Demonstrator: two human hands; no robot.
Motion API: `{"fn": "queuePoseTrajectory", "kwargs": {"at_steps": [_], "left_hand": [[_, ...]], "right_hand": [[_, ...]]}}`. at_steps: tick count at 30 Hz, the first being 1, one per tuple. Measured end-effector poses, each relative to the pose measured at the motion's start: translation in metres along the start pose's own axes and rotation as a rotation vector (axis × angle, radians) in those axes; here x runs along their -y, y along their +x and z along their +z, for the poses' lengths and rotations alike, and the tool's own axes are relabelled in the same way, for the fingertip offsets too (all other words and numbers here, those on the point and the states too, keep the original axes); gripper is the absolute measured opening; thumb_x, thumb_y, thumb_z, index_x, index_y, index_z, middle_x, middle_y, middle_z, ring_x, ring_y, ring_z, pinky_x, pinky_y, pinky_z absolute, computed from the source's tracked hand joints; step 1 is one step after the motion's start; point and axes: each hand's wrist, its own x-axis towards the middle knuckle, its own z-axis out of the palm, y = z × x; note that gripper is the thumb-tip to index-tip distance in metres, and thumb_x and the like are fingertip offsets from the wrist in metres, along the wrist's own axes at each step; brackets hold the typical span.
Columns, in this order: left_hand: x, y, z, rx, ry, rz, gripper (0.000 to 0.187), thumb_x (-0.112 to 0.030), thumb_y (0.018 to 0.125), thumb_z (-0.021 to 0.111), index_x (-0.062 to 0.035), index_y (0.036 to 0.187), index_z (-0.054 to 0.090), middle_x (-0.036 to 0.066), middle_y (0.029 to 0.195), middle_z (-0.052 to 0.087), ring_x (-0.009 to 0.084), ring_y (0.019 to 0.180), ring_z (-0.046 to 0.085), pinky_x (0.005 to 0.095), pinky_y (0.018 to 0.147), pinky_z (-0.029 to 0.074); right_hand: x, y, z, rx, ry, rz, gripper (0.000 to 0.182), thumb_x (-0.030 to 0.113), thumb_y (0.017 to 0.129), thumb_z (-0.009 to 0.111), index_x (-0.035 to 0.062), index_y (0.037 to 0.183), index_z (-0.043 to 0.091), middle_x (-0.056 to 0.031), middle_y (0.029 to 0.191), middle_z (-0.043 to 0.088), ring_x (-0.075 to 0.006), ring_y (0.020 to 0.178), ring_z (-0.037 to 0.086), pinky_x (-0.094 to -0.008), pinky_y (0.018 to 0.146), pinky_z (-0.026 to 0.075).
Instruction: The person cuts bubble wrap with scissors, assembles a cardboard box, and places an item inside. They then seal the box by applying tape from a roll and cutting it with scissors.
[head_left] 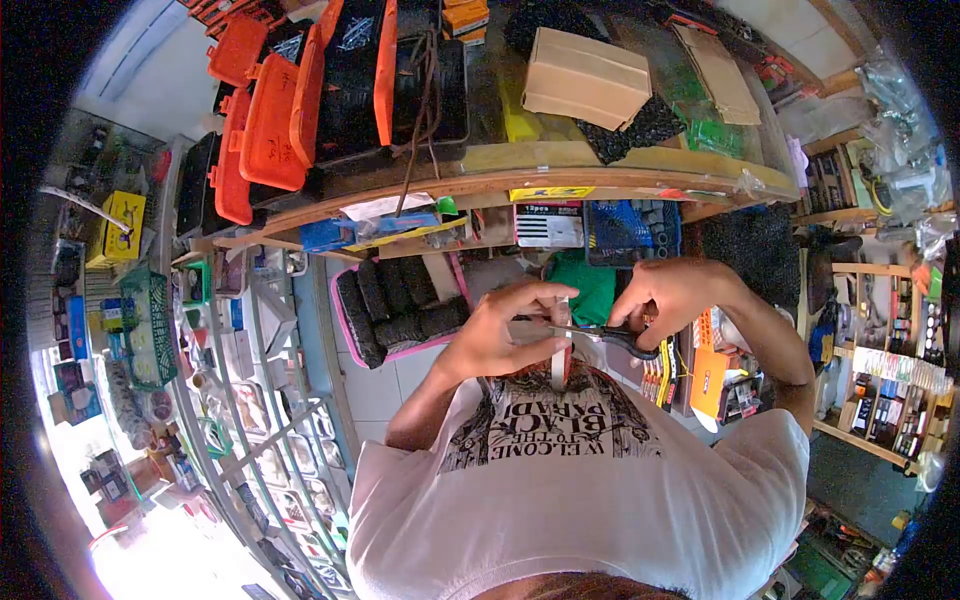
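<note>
Close in front of my chest, my left hand (508,330) is closed, thumb and fingers pinching a narrow whitish strip (560,372) that hangs down over my shirt. I cannot make out what the strip is made of. My right hand (668,298) grips the dark handles of a pair of scissors (632,342). Their metal blades point left and meet the strip beside my left fingertips. Whether the blades are parted there is too small to tell.
Ahead is a wooden-edged counter (500,160) with orange-lidded cases (275,120) and a cardboard box (588,78). Below stand a pink-rimmed tray of black rolls (395,300) and a blue basket (632,232). Metal-barred shelving (270,400) is at left, stocked shelves (890,390) at right.
</note>
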Motion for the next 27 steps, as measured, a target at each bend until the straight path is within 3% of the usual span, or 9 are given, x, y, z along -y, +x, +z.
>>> {"fn": "queuePoseTrajectory", "kwargs": {"at_steps": [4,10,13,16,17,19,21,23,27], "left_hand": [[0.008,0.002,0.003,-0.036,-0.173,-0.097,0.054,-0.001,0.088,0.074,-0.0016,0.138,0.052,0.009,0.109,0.07,0.0225,0.11,0.068,0.0384,0.101,0.051],[0.017,0.012,0.002,-0.097,-0.131,-0.048,0.054,-0.002,0.091,0.072,0.0,0.14,0.049,0.007,0.098,0.067,0.0226,0.108,0.068,0.0383,0.1,0.051],[0.029,0.015,0.016,-0.183,-0.201,0.074,0.061,0.003,0.092,0.067,-0.0019,0.147,0.04,0.007,0.096,0.066,0.0198,0.104,0.068,0.0355,0.097,0.051],[0.036,0.015,0.025,-0.224,-0.166,0.121,0.065,0.008,0.093,0.063,-0.0039,0.149,0.034,0.01,0.1,0.061,0.0272,0.106,0.069,0.039,0.095,0.054],[0.037,0.015,0.029,-0.242,-0.162,0.151,0.065,0.008,0.093,0.063,-0.0041,0.149,0.033,0.011,0.101,0.06,0.0285,0.106,0.07,0.0396,0.095,0.055],[0.046,0.015,0.039,-0.27,-0.065,0.243,0.066,0.009,0.094,0.06,-0.0056,0.15,0.029,0.012,0.104,0.059,0.0298,0.103,0.07,0.0408,0.091,0.057],[0.057,0.017,0.05,-0.301,-0.026,0.356,0.067,0.009,0.094,0.06,-0.0067,0.151,0.028,0.013,0.105,0.059,0.0295,0.102,0.07,0.0406,0.09,0.058],[0.063,0.024,0.057,-0.335,-0.036,0.421,0.069,0.009,0.094,0.06,-0.0093,0.152,0.027,0.013,0.104,0.06,0.0288,0.101,0.071,0.0408,0.089,0.058],[0.059,0.032,0.06,-0.334,0.065,0.494,0.075,0.012,0.092,0.058,-0.0079,0.153,0.019,0.015,0.101,0.058,0.031,0.097,0.07,0.0461,0.088,0.059]], "right_hand": [[-0.004,-0.006,0.006,-0.179,-0.076,-0.112,0.04,0.015,0.076,0.077,0.0014,0.113,0.069,-0.0086,0.067,0.067,-0.0164,0.052,0.059,-0.0326,0.052,0.045],[0.02,-0.043,0.016,-0.538,-0.533,0.082,0.037,0.019,0.072,0.082,0.0066,0.105,0.071,-0.0082,0.075,0.069,-0.0188,0.058,0.063,-0.0341,0.056,0.047],[0.039,-0.106,0.007,-0.67,-0.264,0.379,0.041,0.025,0.075,0.081,0.0033,0.107,0.067,-0.0123,0.083,0.071,-0.0298,0.072,0.071,-0.0417,0.069,0.055],[-0.019,-0.17,0.004,-1.179,-0.317,0.338,0.03,0.017,0.077,0.081,0.0037,0.097,0.064,-0.0051,0.074,0.063,-0.0178,0.058,0.061,-0.0329,0.057,0.049],[-0.023,-0.186,-0.002,-1.327,-0.165,0.476,0.024,0.013,0.078,0.081,0.0052,0.09,0.062,-0.0005,0.064,0.057,-0.012,0.054,0.055,-0.0281,0.051,0.045],[-0.097,-0.228,-0.022,-1.454,-0.117,0.547,0.023,0.012,0.08,0.08,0.005,0.086,0.059,-0.001,0.063,0.056,-0.0085,0.052,0.054,-0.0263,0.046,0.043],[-0.195,-0.271,-0.046,-1.365,-0.11,0.598,0.022,0.012,0.079,0.08,0.0036,0.083,0.06,-0.001,0.063,0.058,-0.0096,0.049,0.055,-0.027,0.044,0.044],[-0.238,-0.267,-0.06,-1.35,-0.236,0.664,0.027,0.026,0.075,0.077,0.0024,0.079,0.065,-0.0088,0.065,0.062,-0.0211,0.052,0.058,-0.0368,0.05,0.049],[-0.25,-0.269,-0.104,-1.075,-0.314,0.851,0.04,0.041,0.069,0.078,0.0023,0.07,0.068,-0.0183,0.073,0.067,-0.0328,0.062,0.064,-0.0447,0.065,0.054]]}}
